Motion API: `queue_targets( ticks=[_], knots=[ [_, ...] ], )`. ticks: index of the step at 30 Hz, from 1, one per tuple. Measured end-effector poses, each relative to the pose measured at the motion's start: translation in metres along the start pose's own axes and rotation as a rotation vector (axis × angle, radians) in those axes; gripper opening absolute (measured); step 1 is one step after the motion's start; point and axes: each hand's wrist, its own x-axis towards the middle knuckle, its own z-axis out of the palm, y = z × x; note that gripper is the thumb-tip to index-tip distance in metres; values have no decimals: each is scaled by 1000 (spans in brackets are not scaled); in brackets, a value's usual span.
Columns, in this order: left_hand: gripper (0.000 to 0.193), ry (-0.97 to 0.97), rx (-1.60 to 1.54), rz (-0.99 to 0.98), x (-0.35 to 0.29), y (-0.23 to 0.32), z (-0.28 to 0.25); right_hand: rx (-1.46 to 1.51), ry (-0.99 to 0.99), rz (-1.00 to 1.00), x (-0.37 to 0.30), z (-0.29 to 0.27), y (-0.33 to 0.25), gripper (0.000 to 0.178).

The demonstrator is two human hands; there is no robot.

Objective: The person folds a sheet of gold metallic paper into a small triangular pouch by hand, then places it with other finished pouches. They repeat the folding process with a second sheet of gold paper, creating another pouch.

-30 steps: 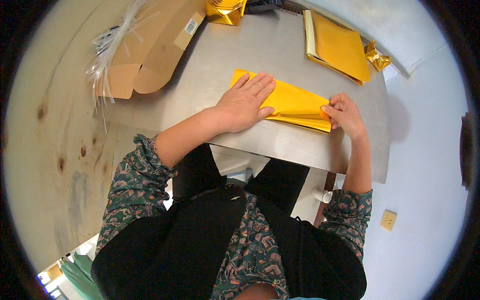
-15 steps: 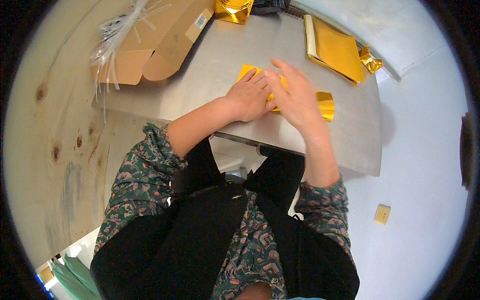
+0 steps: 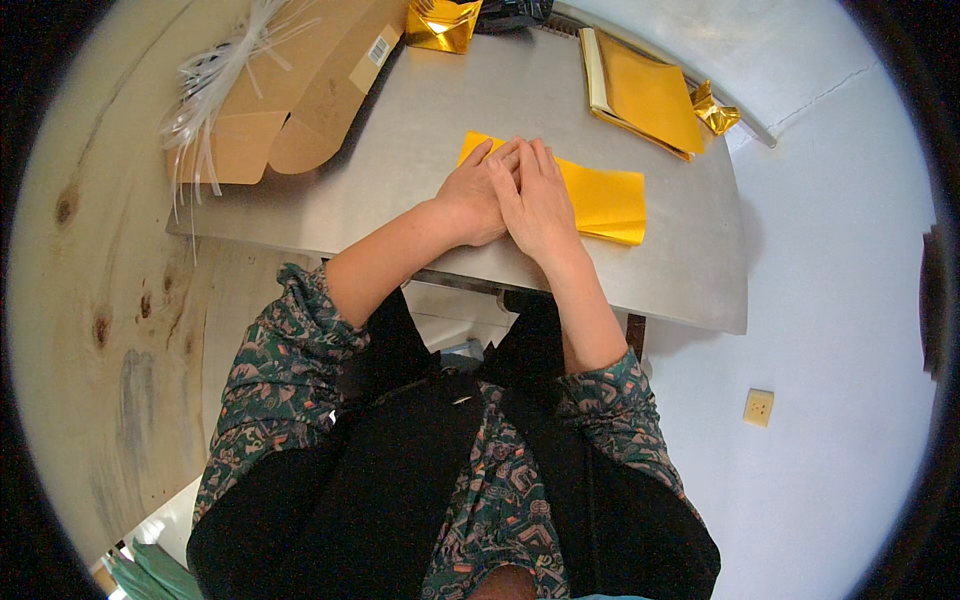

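A long strip of gold foil paper (image 3: 608, 203) lies across the metal table, its right end showing a fold line. Flat on its left part rests my left hand (image 3: 474, 197), fingers stretched out toward the far side. My right hand (image 3: 536, 205) lies partly over the left one, its fingers extended and pressed down over the left fingers and the paper. Both palms face down and cover the middle of the strip. A corner of the gold paper shows beyond the left fingertips.
Back left on the table (image 3: 690, 255) leans an opened cardboard box (image 3: 330, 95) with clear plastic strips (image 3: 205, 130) hanging over it. At the far edge are a folded gold foil piece (image 3: 442, 27) and a black plastic bag (image 3: 512, 13). A gold paper stack (image 3: 645, 95) and another folded piece (image 3: 714, 110) sit back right.
My right hand has come down and left onto the left hand. The strip's right end, curled up before, now lies flatter. The whole view has shifted slightly.
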Motion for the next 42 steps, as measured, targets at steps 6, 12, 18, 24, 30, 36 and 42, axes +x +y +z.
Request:
queue_targets(
  ticks=[6, 12, 18, 24, 30, 36, 42],
  knots=[
    [68, 1, -19, -70, 7, 3, 7, -151, -28, -22, -13, -11, 22, 81],
    [72, 25, 22, -47, 10, -1, 10, -304, -74, -46, -22, -27, 51, 76],
    [76, 62, 9, -38, 13, -4, 10, -380, -74, 18, -28, -48, 76, 72],
    [74, 110, 20, -9, 15, -10, 16, -429, -71, 33, -24, -55, 79, 68],
    [70, 119, 9, -13, 19, -17, 24, -639, -100, 219, -7, -30, 51, 81],
    [66, 77, 40, -37, 25, -19, 26, -606, -42, 232, -12, -23, 53, 101],
    [84, 33, 63, -65, 28, -14, 20, -530, -112, 246, -21, -58, 86, 113]
  ],
)
